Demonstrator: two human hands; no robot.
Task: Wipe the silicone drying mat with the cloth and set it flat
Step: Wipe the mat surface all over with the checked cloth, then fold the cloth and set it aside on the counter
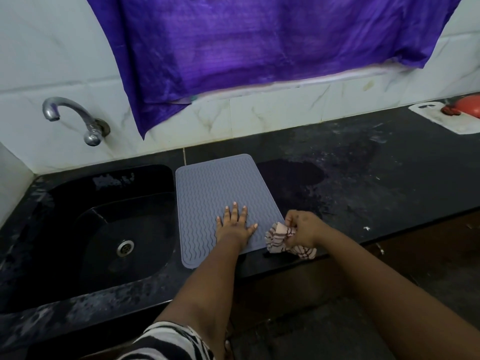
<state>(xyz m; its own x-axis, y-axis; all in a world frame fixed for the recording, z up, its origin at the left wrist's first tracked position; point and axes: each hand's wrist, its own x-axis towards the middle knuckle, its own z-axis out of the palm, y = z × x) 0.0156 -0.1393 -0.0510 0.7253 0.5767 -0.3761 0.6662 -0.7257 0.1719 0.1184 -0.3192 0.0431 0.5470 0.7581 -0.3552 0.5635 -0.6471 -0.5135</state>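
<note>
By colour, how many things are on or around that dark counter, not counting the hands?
Grey: 1, the mat
Striped: 1, the cloth
Silver: 1, the tap
Purple: 1, the curtain
White: 1, the board
Red: 1, an object on the board
Total: 6

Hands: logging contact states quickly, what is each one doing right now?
Left hand: open, palm flat on the silicone drying mat.
Right hand: closed, gripping the bunched striped cloth.

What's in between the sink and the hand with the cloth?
The grey mat lies there, with the left hand pressed flat on it. It sits right beside the sink; the right hand grips the cloth at the mat's right edge. The head view shows this.
</note>
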